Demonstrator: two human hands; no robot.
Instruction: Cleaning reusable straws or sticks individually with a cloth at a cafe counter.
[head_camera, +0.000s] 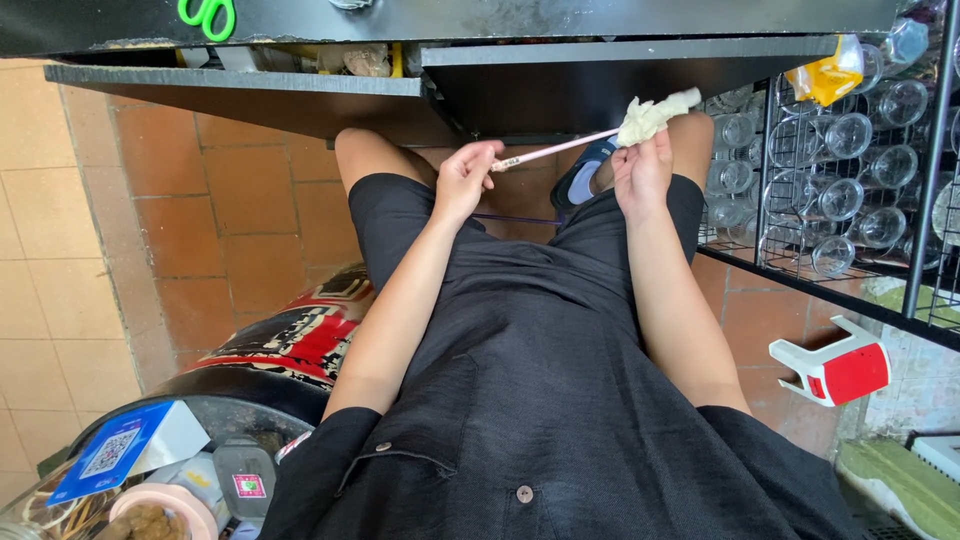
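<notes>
I am seated, looking down at my lap in black clothes. My left hand (463, 176) pinches one end of a thin pale pink stick (555, 150), held nearly level above my knees. My right hand (643, 168) grips a crumpled cream cloth (652, 115) wrapped around the stick's other end. Both hands sit just below the edge of a dark shelf (560, 85).
A wire rack (850, 150) of clear glass jars stands at the right, with a yellow bag on top. A red and white stool (835, 365) lies on the tiled floor. Green scissors (208, 15) hang above. A red patterned drum (290, 335) and a jar are at lower left.
</notes>
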